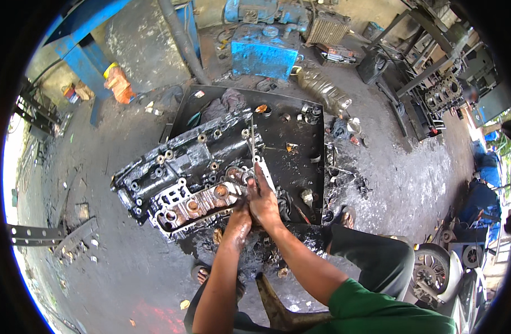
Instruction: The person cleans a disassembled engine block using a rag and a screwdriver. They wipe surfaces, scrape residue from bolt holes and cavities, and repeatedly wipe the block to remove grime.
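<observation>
The floor (121,261) is pretty grimy and littered, there's a yellowish wall (378,8) at the back, a blue box (265,55) near it, and daylight (11,158) both sides.

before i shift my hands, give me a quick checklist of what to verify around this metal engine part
1. Both hands at the part: ok, left hand and right hand are close together at the right end of the metal engine part.
2. Firm grip: cannot tell, the fingertips' contact is partly hidden.
3. Part fully over the black tray: not ok, its left end appears to reach past the tray.
4. Tray free of loose items: not ok, a dark cloth and small metal parts lie in it.
5. Gloves on: not ok, both hands are bare.
</observation>
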`<action>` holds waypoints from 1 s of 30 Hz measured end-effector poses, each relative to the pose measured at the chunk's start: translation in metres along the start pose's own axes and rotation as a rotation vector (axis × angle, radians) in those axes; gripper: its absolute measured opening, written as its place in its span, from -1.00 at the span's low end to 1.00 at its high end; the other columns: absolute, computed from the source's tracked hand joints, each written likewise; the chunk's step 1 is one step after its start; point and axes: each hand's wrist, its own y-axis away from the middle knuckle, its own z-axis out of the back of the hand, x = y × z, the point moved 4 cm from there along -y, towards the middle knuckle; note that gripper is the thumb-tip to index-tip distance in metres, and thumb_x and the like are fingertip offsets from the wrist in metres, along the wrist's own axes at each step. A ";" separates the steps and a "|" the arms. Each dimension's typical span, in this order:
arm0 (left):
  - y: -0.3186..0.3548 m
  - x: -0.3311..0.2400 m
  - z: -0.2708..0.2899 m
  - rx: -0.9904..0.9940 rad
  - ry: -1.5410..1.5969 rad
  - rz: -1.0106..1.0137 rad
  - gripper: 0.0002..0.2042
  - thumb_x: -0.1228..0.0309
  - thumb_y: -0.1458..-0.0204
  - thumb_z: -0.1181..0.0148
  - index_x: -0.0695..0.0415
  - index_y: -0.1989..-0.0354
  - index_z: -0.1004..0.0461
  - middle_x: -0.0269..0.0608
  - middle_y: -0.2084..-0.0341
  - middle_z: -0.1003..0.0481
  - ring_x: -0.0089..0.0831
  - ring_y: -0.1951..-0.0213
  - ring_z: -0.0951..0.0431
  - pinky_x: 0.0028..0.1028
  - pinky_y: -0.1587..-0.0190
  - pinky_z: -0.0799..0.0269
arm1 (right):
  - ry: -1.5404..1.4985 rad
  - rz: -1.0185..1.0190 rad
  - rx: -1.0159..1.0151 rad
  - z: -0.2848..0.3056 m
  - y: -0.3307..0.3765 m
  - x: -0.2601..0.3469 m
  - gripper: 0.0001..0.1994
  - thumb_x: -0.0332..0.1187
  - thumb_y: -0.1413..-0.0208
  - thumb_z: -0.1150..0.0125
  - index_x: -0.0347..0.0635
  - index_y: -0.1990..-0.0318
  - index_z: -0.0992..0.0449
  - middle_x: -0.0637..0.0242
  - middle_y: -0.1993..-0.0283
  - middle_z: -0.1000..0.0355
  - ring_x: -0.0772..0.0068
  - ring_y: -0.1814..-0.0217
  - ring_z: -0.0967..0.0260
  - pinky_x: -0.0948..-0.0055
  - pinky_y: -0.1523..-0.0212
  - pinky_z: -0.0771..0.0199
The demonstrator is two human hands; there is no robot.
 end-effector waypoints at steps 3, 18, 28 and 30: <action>0.003 -0.003 -0.027 0.103 0.256 -0.025 -0.64 0.41 -0.28 0.12 0.23 -0.21 -0.30 -0.09 0.08 -0.48 -0.50 0.23 -0.55 -0.60 0.29 -0.45 | 0.069 0.038 0.172 0.032 0.005 0.007 -0.38 -0.25 -0.30 0.04 0.08 -0.45 0.11 -0.05 -0.42 -0.03 0.02 -0.46 -0.01 0.32 -0.36 -0.07; 0.012 0.006 -0.050 0.146 0.655 0.262 -0.57 0.36 -0.27 0.06 0.24 -0.27 -0.19 -0.11 -0.06 -0.40 -0.35 -0.02 -0.48 -0.36 -0.03 -0.47 | 0.240 0.304 0.000 0.053 0.019 0.012 -0.49 -0.29 -0.29 0.05 0.25 -0.38 -0.10 -0.07 -0.11 -0.39 -0.25 -0.05 -0.35 0.02 -0.05 -0.42; 0.027 -0.025 -0.060 0.174 0.574 0.259 -0.59 0.26 -0.23 -0.04 0.17 -0.20 -0.31 -0.28 0.01 -0.46 -0.44 0.10 -0.53 -0.37 0.12 -0.53 | 0.238 0.338 -0.040 0.068 0.018 0.019 -0.52 -0.26 -0.27 0.01 0.16 -0.34 -0.19 -0.10 -0.04 -0.41 -0.19 -0.07 -0.35 0.09 -0.07 -0.38; 0.026 -0.022 -0.061 0.174 0.580 0.262 -0.60 0.26 -0.23 -0.05 0.17 -0.18 -0.32 -0.26 0.04 -0.48 -0.44 0.10 -0.54 -0.35 0.14 -0.54 | 0.261 0.401 -0.079 0.068 0.017 0.020 -0.52 -0.24 -0.28 0.03 0.19 -0.35 -0.18 -0.13 0.07 -0.46 -0.23 0.04 -0.41 0.03 0.02 -0.42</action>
